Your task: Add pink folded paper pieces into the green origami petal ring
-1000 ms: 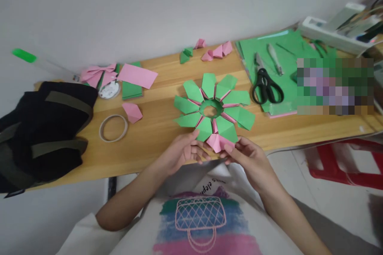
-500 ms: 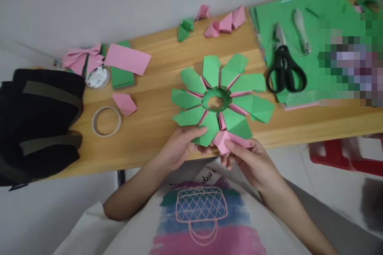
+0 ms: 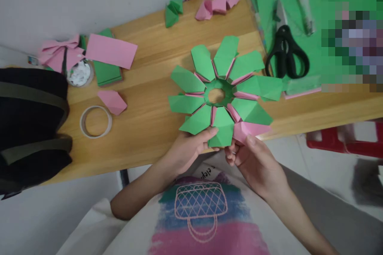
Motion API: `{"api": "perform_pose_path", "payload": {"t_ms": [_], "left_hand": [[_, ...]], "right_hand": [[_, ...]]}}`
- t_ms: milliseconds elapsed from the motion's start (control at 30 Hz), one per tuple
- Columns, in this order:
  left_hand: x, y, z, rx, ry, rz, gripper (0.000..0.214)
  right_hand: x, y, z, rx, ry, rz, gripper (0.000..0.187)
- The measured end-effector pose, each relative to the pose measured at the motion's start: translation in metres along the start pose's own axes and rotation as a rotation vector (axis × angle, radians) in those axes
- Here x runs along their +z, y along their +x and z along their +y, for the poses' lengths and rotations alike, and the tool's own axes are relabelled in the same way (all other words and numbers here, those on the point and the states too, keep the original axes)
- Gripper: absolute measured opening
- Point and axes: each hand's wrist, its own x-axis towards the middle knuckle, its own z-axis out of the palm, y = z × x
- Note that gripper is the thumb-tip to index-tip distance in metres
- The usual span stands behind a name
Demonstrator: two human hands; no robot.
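Note:
A ring-shaped paper flower (image 3: 196, 121) of folded green petals, with pink edges in the gaps between them, is held over the near side of the table. My left hand (image 3: 193, 149) grips a front petal, its thumb on top and the fingers underneath. At the right front of the ring, my right hand (image 3: 254, 159) pinches a folded pink paper piece (image 3: 243, 130) between thumb and fingers. That piece lies against the green petals; how it joins them is hidden.
Black-handled scissors (image 3: 285, 53) and a pale cutter-like tool (image 3: 305, 8) lie on green sheets (image 3: 269, 0) at right. Folded pink pieces (image 3: 220, 0) sit at the back. A tape roll (image 3: 95, 122), pink paper (image 3: 112, 51) and a black bag (image 3: 32, 127) are at left.
The flower has turned counter-clockwise, carrying the pink piece to the right and slightly up. Both hands keep their grip and have shifted right. The camera view has also moved.

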Motion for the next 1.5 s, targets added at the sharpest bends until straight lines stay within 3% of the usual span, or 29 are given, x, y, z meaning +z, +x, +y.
{"api": "perform_pose_path", "payload": {"t_ms": [167,367,500,667,767,900,1133,1500], "left_hand": [[0.000,-0.001,0.000,0.081,-0.015,-0.002,0.026],[-0.002,-0.002,-0.002,0.078,0.016,0.026,0.027],[0.000,-0.001,-0.003,0.088,0.043,-0.017,0.022],[0.006,-0.001,-0.001,0.054,0.045,-0.033,0.025],[0.010,-0.001,-0.002,0.046,0.060,0.019,0.029],[0.012,-0.001,-0.003,0.068,0.035,0.089,0.032],[0.009,-0.001,-0.005,0.082,0.037,0.083,0.030],[0.009,-0.002,-0.004,0.100,0.122,0.051,0.026]], "right_hand": [[0.002,0.001,0.002,-0.114,0.020,0.126,0.022],[0.001,0.005,-0.001,-0.112,-0.010,0.136,0.019],[0.004,0.006,-0.001,-0.083,0.014,0.151,0.021],[0.002,0.004,0.000,-0.199,0.005,0.212,0.018],[-0.002,0.002,-0.001,-0.239,-0.020,0.225,0.017],[-0.006,0.001,-0.004,-0.186,0.003,0.186,0.017],[-0.008,0.000,-0.010,-0.065,0.024,0.133,0.018],[-0.007,0.000,-0.009,-0.106,-0.038,0.139,0.016]]}}
